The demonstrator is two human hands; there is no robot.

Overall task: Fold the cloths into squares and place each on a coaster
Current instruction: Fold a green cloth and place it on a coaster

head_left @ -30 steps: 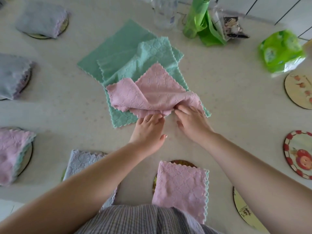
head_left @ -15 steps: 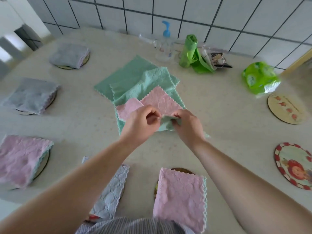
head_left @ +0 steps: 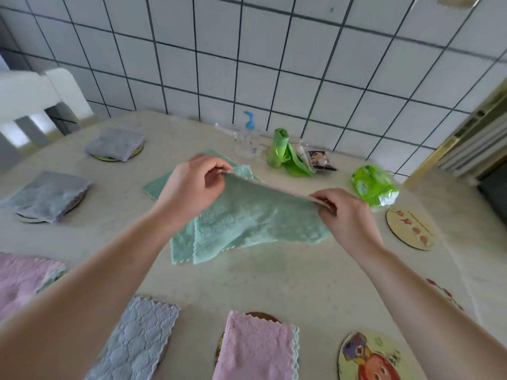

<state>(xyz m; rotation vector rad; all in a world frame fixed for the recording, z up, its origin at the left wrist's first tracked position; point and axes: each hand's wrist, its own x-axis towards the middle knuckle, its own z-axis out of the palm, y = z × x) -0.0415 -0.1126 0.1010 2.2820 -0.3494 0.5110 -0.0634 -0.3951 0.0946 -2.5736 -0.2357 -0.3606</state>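
Note:
My left hand and my right hand each pinch a top corner of a cloth lifted over the table; its green side faces me and a pink edge shows along the top. Its lower part hangs onto more green cloths lying flat beneath. Folded cloths sit on coasters around me: two grey ones at the left, a pink one at the far left, a grey-blue one and a pink one near me. Bare coasters lie at the right.
At the back by the tiled wall stand a clear pump bottle, a green bag roll, a small dark packet and a green tissue pack. A white chair stands at the far left.
Both hands picked up the pink-and-green cloth from the pile, lifted it and spread it out by two corners. The camera tilted up toward the wall.

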